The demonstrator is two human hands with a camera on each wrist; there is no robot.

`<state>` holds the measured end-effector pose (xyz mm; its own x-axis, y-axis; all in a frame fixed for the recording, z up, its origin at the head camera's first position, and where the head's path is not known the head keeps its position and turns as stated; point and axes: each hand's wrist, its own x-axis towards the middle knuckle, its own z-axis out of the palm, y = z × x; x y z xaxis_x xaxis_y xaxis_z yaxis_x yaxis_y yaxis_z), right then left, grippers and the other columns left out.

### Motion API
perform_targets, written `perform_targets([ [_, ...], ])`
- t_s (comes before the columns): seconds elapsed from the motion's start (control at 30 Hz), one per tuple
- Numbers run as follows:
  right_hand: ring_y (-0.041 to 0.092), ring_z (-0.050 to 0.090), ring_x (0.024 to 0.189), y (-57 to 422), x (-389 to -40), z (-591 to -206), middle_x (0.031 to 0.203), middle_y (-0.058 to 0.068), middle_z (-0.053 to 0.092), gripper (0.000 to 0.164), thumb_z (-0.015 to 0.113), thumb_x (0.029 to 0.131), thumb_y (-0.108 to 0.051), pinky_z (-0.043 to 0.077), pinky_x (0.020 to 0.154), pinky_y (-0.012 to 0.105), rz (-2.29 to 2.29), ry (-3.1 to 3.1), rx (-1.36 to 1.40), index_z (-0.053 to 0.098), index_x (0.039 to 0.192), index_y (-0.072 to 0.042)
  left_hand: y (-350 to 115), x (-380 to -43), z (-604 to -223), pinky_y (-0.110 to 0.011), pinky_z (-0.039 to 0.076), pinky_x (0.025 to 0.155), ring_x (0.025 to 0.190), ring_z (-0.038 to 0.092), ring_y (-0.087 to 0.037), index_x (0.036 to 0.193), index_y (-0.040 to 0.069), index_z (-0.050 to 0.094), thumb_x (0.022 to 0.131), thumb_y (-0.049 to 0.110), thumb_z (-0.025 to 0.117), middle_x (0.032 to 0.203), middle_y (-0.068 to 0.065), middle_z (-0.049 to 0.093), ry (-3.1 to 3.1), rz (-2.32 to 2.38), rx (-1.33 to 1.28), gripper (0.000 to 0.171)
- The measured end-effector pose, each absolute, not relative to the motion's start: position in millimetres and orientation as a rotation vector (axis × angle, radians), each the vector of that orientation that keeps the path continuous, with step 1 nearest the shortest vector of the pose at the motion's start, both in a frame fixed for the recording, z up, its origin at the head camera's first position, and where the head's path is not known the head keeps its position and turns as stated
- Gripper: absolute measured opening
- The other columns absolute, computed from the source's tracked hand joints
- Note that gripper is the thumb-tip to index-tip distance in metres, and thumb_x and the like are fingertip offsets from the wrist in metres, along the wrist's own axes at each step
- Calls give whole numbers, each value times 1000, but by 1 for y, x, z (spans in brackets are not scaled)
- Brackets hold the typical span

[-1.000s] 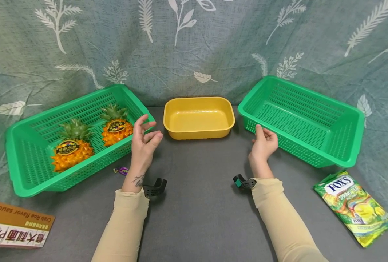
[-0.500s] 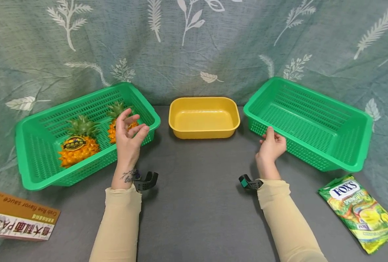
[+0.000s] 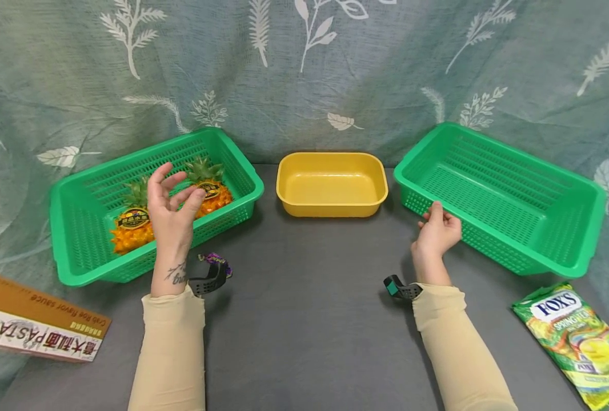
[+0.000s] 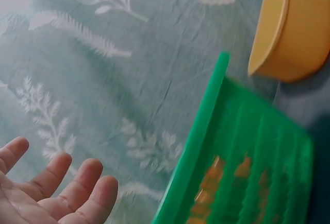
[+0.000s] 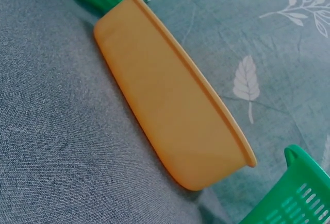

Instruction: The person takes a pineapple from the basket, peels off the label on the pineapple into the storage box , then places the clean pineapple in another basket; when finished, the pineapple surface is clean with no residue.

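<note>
My left hand is held up in front of the left green basket, fingers spread and gently bent, holding nothing. Two toy-like orange pineapples lie in that basket; the hand partly covers the left pineapple, and the right pineapple shows beside the thumb. In the left wrist view the fingers stand apart from the basket wall. My right hand, loosely curled with the thumb up, overlaps the front side of the right green basket, which has nothing in it. The right wrist view does not show the hand.
A yellow tub stands between the baskets against the leaf-patterned curtain. A purple-wrapped candy lies by my left wrist. At the left is a pasta box; a green Fox's candy bag lies at the right.
My left hand has moved left, from the left basket's right end to before its pineapples. The view has shifted left; the right hand keeps its place by the right basket.
</note>
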<state>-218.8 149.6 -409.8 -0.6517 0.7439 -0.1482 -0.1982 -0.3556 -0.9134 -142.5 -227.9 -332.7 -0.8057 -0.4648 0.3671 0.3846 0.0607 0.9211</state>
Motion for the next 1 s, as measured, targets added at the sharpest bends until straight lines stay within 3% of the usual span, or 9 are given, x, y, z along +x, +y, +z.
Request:
perform_targets([
  [0.2, 10, 51, 59, 154, -217, -407, 71, 2, 53, 13, 61, 89, -15, 41, 45, 18, 2056, -1236, -758, 52, 82, -8, -250, -137, -322, -25, 44, 80, 87, 57, -10, 134, 19, 43, 79, 16, 68, 115, 1, 49, -1858, -1732, 224, 60],
  [0.37, 11, 52, 59, 153, -216, -407, 72, 3, 53, 13, 61, 89, -16, 42, 46, 19, 2055, -1260, -772, 53, 83, -9, -260, -144, -311, -35, 43, 89, 105, 53, -20, 140, 27, 33, 84, 33, 64, 133, -6, 41, -2166, -1568, 415, 64],
  [0.5, 12, 52, 61, 149, -215, -407, 73, 3, 53, 13, 61, 89, -17, 42, 47, 19, 2063, -1281, -779, 53, 82, -9, -266, -155, -310, -48, 35, 97, 126, 37, -32, 146, 23, 24, 84, 49, 60, 146, -14, 28, -2365, -1507, 477, 76],
  [0.63, 11, 52, 62, 149, -215, -407, 73, 1, 53, 14, 61, 89, -16, 42, 47, 18, 2064, -1279, -781, 51, 81, -10, -269, -167, -316, -56, 29, 101, 136, 22, -35, 148, 16, 17, 82, 59, 56, 152, -16, 16, -2524, -1517, 511, 88],
  [1.0, 11, 51, 63, 149, -216, -406, 73, 1, 53, 14, 61, 89, -17, 41, 47, 18, 2085, -1267, -779, 51, 82, -11, -265, -181, -327, -60, 26, 103, 136, 18, -43, 150, 13, 0, 78, 62, 60, 155, -18, -1, -2827, -1578, 560, 106],
])
